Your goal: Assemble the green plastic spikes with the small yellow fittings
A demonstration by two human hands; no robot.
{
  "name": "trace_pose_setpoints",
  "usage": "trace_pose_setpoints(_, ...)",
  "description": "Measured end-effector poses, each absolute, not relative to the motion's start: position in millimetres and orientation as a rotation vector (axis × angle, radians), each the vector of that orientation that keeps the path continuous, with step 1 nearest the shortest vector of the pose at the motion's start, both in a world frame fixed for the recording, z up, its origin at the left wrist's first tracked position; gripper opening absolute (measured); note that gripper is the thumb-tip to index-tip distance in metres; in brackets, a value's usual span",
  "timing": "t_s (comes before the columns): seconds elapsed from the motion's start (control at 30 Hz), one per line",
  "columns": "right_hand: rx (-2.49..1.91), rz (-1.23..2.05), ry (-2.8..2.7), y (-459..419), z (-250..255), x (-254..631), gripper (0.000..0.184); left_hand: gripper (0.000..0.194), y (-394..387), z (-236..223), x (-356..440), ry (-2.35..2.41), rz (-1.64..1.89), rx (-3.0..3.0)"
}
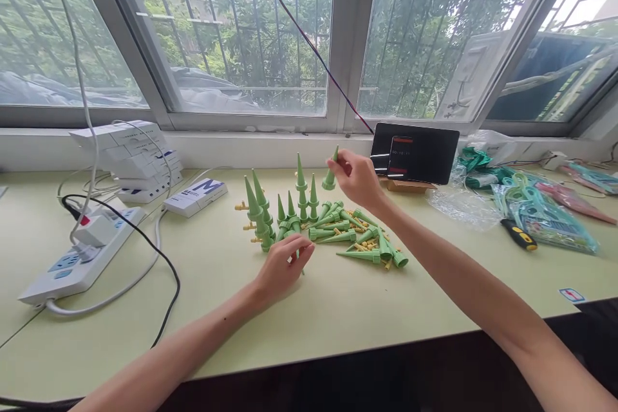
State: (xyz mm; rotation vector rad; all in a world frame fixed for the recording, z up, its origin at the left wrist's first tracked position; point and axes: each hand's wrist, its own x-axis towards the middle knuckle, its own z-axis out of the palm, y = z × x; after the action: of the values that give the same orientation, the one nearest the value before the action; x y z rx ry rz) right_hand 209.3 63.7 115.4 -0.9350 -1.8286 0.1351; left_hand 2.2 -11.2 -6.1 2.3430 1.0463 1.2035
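My right hand [357,177] is raised above the table, its fingers pinched on a green plastic watering spike [329,179] with the point upward. Low over the near side of the pile is my left hand [284,265], fingers curled and closed. A bit of green shows beneath its thumb, but what it grips is mostly hidden. Beyond the left hand, several green spikes are stacked upright in columns [261,219], some with yellow valves [241,206] sticking out sideways. To its right lies a heap of loose green spikes [333,232] mixed with small yellow valves [369,246].
A tablet [425,151] leans by the window with a phone [403,158] before it. On the right lie bagged green parts [545,212] and a yellow-black tool handle [519,235]. Left are a power strip [82,270], cables, stacked white boxes [135,161] and one flat box [196,197].
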Motion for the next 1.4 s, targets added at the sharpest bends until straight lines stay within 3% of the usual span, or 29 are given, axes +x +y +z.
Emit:
trace_pose_setpoints(0.33, -0.926, 0.147, -1.82, 113.2, 118.6, 185.6, 0.025, 0.024, -12.5, -5.4, 2.7, 1.05, 1.159, 2.336)
trace_pose_setpoints(0.7, -0.988, 0.146, -1.932, 122.3, 113.1, 174.3, 0.034, 0.025, -14.3, -5.8, 2.7, 1.052, 1.099, 2.358)
trace_pose_setpoints(1.4, -1.041, 0.194, -1.95, 123.7, 91.7, 175.8, 0.032, 0.028, -12.3, -7.3, 2.4, 1.048, 1.061, 2.381)
